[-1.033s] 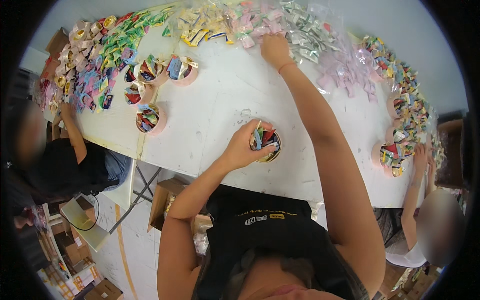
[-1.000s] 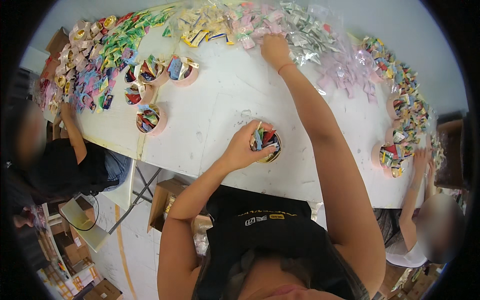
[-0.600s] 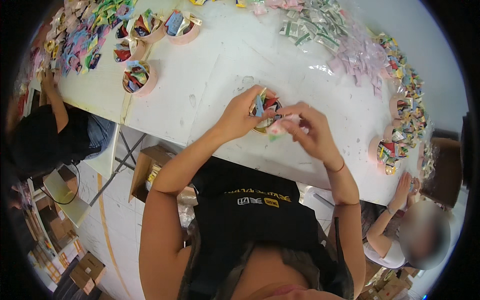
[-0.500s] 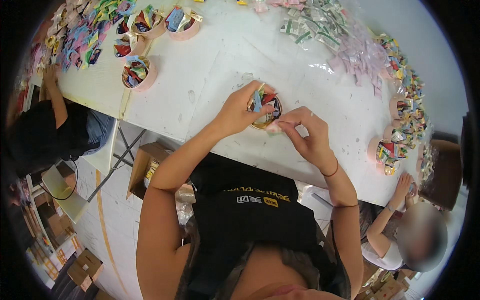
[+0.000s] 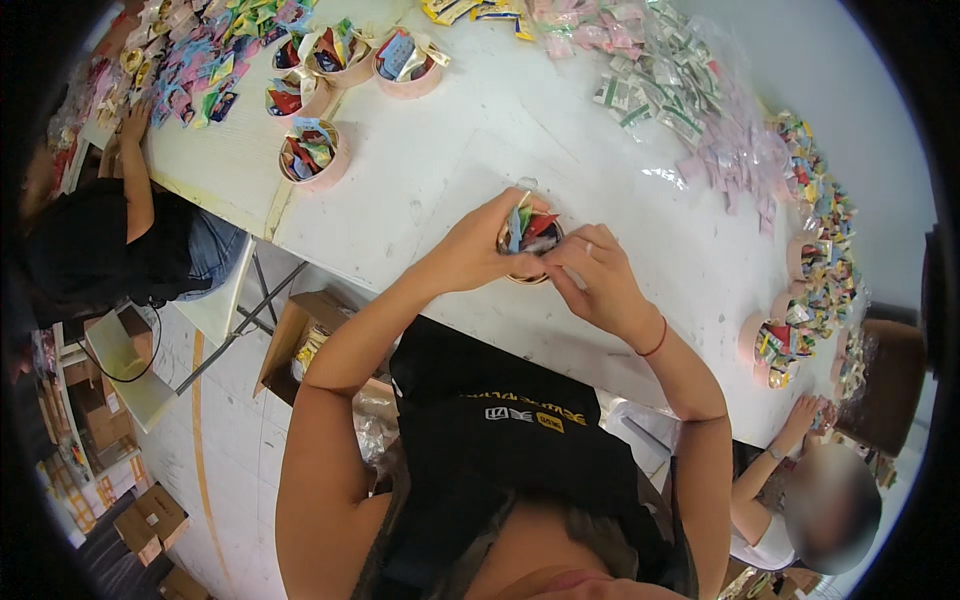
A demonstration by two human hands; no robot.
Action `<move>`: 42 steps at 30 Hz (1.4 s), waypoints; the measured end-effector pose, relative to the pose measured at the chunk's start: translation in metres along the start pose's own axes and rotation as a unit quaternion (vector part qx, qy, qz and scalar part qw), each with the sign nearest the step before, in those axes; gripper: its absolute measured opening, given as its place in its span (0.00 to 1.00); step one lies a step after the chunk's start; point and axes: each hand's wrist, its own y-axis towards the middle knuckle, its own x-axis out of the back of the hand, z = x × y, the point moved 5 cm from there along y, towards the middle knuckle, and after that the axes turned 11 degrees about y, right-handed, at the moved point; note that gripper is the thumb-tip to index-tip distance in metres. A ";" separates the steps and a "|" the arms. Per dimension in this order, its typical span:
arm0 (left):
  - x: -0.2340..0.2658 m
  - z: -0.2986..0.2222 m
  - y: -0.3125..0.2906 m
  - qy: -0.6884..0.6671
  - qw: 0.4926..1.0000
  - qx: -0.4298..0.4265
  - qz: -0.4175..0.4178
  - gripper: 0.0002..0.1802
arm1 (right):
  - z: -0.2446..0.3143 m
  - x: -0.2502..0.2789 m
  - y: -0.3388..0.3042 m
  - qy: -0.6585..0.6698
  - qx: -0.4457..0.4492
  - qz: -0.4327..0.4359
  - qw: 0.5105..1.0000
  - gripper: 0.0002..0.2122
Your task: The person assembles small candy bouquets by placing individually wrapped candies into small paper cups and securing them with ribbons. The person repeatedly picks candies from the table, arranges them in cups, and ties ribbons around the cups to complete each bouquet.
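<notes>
Both hands now at the small round cup near the table's front edge; 1.0 s ago the right hand was stretched out to the far pile of pale pink sachets, by 0.6 s ago it was back at the cup; read: it fetched 1 more piece and is adding it.

Left hand: fingers curled round the cup's left wall, steadying it; same hold as 1.0 s ago.

Right hand: fingertips pinched together at the cup's right rim; whatever they pinch is too small to make out, so cannot tell what it holds.

Cup already carries upright folded sachets, red, blue, green; looks close to full, judging by the 4 filled pink cups at far left.

Clear and green-marked packets lie beyond; a co-worker's hand works at the right edge.
</notes>
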 end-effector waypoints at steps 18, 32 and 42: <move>0.009 0.001 -0.006 0.145 0.984 -0.095 -0.040 0.33 | -0.192 -0.021 0.268 -0.364 -0.076 -0.073 0.925 0.12; -0.002 0.010 -0.007 0.104 0.992 -0.051 -0.046 0.25 | 0.022 0.015 -0.025 0.073 -0.082 -0.078 0.991 0.15; -0.010 0.011 -0.006 0.058 0.994 -0.078 -0.056 0.24 | 0.024 -0.017 0.005 -0.042 -0.002 -0.010 0.999 0.13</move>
